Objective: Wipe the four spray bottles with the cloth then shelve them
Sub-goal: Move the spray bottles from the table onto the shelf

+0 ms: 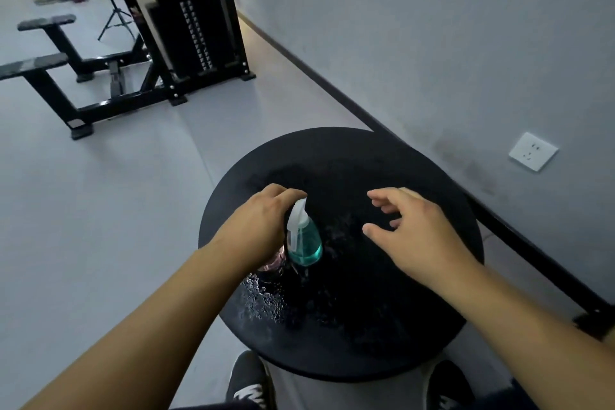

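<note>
Against the grey wall (432, 26) and its dark baseboard stands a round black table (382, 326), with pale floor (116, 193) spreading out to the left. Farther back on that floor is a black weight-stack machine (193, 33) with a bench frame (63, 76) beside it, and behind those a tripod (114, 18). A white socket plate (533, 151) sits low on the wall to the right of the table.

On the tabletop, left of centre, a teal spray bottle (304, 243) stands upright with its white trigger head pointing away from the person. A pink bottle (273, 261) stands just beside it on the left, mostly hidden under the wrist. Water droplets (263, 299) bead on the table surface near the front of the bottles.

The left hand (263, 223) curls its fingers around the top of the pink bottle, touching the teal bottle's spray head. The right hand (412, 229) hovers above the table to the right of the bottles, fingers spread and relaxed, holding nothing. Two dark shoes (253, 386) show below the table's near edge.
</note>
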The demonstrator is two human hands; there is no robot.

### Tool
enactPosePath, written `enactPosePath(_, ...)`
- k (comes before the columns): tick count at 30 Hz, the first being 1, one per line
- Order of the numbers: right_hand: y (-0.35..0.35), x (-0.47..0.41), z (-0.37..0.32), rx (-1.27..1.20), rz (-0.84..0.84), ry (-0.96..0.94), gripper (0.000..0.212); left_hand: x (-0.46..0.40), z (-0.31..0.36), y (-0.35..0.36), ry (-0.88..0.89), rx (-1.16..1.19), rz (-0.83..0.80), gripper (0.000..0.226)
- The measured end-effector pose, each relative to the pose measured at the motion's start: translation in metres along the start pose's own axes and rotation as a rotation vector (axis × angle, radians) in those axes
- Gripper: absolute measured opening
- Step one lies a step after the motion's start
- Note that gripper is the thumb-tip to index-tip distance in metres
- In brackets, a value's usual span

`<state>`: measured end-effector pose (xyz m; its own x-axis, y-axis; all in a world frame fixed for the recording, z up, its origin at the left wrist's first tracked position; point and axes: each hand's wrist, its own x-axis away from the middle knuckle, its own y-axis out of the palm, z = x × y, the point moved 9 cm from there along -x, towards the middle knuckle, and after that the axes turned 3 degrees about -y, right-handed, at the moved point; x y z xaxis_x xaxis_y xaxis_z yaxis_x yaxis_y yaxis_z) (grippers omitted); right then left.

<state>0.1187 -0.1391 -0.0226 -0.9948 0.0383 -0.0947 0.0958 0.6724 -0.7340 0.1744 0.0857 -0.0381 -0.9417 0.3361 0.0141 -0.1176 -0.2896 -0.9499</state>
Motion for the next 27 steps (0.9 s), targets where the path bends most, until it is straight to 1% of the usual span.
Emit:
enactPosePath(3,0.005,-0.007,0.003,-0.009,-0.001,0.007,0.051,-0.011,-0.005,0.017,0.028,-0.003,-0.034,0.066)
enactPosePath(5,0.004,-0.011,0.007,-0.017,-0.002,0.02,0.05,-0.015,-0.007,0.025,0.048,-0.014,-0.062,0.063)
enactPosePath(9,0.003,-0.013,0.011,-0.036,-0.011,0.044,0.048,-0.022,-0.011,0.026,0.069,-0.016,-0.017,0.044)
enactPosePath(12,0.002,-0.012,0.013,-0.052,-0.004,0.044,0.046,-0.026,-0.009,0.032,0.073,0.015,-0.029,0.032)
enactPosePath(16,-0.002,-0.01,0.016,-0.044,0.003,0.049,0.046,-0.026,-0.002,0.037,0.062,0.031,-0.024,0.036)
enactPosePath(19,-0.004,-0.008,0.019,-0.043,-0.001,0.058,0.045,-0.021,0.0,0.043,0.043,-0.031,-0.038,0.045)
enactPosePath(21,-0.005,-0.006,0.021,-0.042,-0.003,0.06,0.044,-0.017,-0.002,0.045,0.023,-0.085,-0.013,0.049)
enactPosePath(24,-0.007,-0.004,0.022,-0.04,-0.002,0.061,0.042,-0.012,0.003,0.044,0.034,-0.119,0.08,0.044)
enactPosePath(27,-0.008,-0.001,0.023,-0.043,-0.003,0.056,0.04,-0.008,0.01,0.045,0.027,-0.108,0.062,0.039)
